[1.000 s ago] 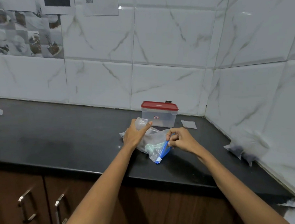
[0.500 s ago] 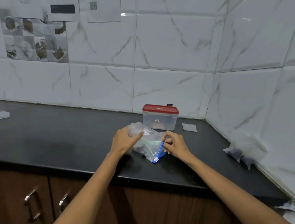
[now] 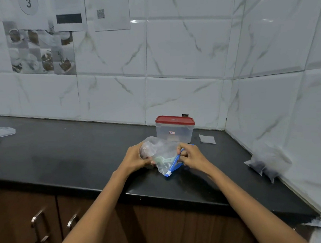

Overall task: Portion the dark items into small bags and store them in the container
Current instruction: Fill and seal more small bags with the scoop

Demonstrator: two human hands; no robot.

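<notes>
A clear zip bag (image 3: 164,156) with a blue seal strip lies on the black counter (image 3: 65,155), crumpled, with pale green pieces inside. My left hand (image 3: 134,159) grips its left side. My right hand (image 3: 191,156) pinches the blue strip at the bag's mouth. Just behind stands a clear container (image 3: 175,132) with a red lid, closed. At the right, against the wall, leans a clear bag of dark items (image 3: 266,165). One small empty bag (image 3: 207,139) lies flat to the right of the container.
Tiled walls meet in a corner at the back right. A clear lid or tray (image 3: 2,132) lies at the far left of the counter. Brown cabinet doors with metal handles (image 3: 39,227) are below the counter's front edge. Crumpled plastic (image 3: 319,230) shows at the bottom right.
My left hand has slid down from the top of the zip bag to its left side. My right hand keeps pinching the blue strip. The camera has tilted slightly.
</notes>
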